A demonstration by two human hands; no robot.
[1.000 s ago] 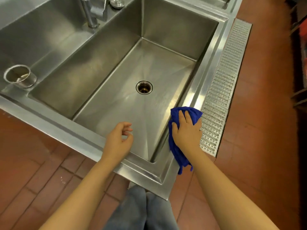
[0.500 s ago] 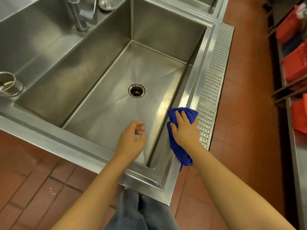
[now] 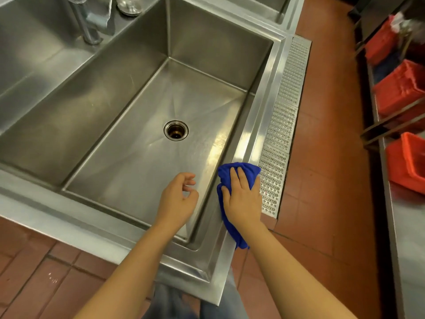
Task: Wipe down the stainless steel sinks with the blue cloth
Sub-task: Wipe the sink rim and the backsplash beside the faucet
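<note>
A deep stainless steel sink (image 3: 266, 93) fills the middle of the view, with a round drain (image 3: 176, 130) in its floor. My right hand (image 3: 242, 199) presses the blue cloth (image 3: 249, 170) flat on the sink's right rim, fingers spread over it. One end of the cloth hangs down past the rim near my wrist. My left hand (image 3: 178, 200) hovers over the near right corner of the basin with loosely curled fingers, holding nothing.
A perforated metal floor grate (image 3: 285, 116) runs along the sink's right side on red tile floor (image 3: 322, 157). A faucet (image 3: 89, 21) stands at the back left beside another basin (image 3: 27, 42). Red crates (image 3: 400, 88) sit on a shelf at far right.
The view has swung slightly left and down the rim. My right hand with the cloth stays on the right rim; my left hand has drifted right, nearer the cloth.
</note>
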